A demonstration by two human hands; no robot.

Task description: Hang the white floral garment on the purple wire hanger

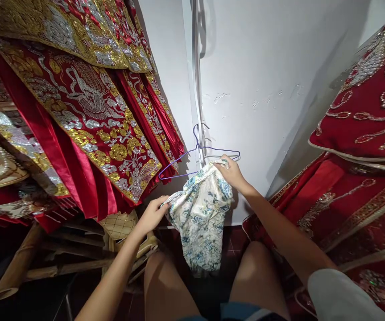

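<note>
A white floral garment point(204, 218) with blue and yellow flowers hangs down between my hands; its exact kind I cannot make out. My left hand point(154, 214) pinches its left upper corner. At the opposite upper edge, my right hand point(231, 173) is closed on the cloth, so the top edge stretches slantwise between them. Just behind and above the garment is a thin purple hanger point(197, 142), its hook at a narrow white pole or cord by the wall. Cloth covers part of the hanger's lower bar, and whether the two are joined I cannot tell.
Red costumes with gold and silver embroidery point(105, 120) hang at the left. More red beaded garments point(362, 120) fill the right side. A bamboo frame point(41, 267) stands low at the left. Ahead is a white wall point(259, 67) with chipped paint.
</note>
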